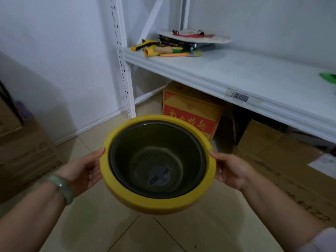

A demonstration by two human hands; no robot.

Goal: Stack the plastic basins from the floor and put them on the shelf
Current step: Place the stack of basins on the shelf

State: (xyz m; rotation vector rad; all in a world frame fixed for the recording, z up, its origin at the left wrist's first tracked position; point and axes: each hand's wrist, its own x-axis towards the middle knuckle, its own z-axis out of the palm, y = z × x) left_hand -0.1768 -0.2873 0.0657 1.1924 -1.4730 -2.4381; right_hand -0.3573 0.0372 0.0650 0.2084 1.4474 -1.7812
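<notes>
1. The big white shelf (227, 70) is in front of you and to your right. Most of its top is bare.
2. The tiled floor (112, 230) is under your arms.
3. Brown boxes (272, 148) sit on the floor under the shelf, on your right. More brown boxes (23, 153) are by the wall on your left.
4. A red and yellow box (190, 110) stands on the floor under the shelf, just past the basins.
5. You hold the yellow basin (156, 202) up in the air, above the floor and lower than the shelf top. It is near the shelf but not on it.
6. A dark basin (158, 157) sits inside the yellow one. Its rim lies just inside the yellow rim. So the two basins are stacked.
7. A flat pile of things (192, 38) lies at the far left end of the shelf, with a white round thing on top.
8. Your left hand (85, 171) grips the left side of the yellow basin. Your thumb is on the rim and your fingers are under it.
9. Your right hand (231, 170) grips the right side the same way, thumb on the rim.
10. Some brushes (169, 51) with yellow and orange handles lie in front of the flat pile.
11. A pale green bangle (63, 188) is on your left wrist.
12. A barcode sticker (240, 96) is on the front edge of the shelf.
13. A small bit of something green (328, 77) shows at the right edge, on the shelf. You cannot tell what it is.
</notes>
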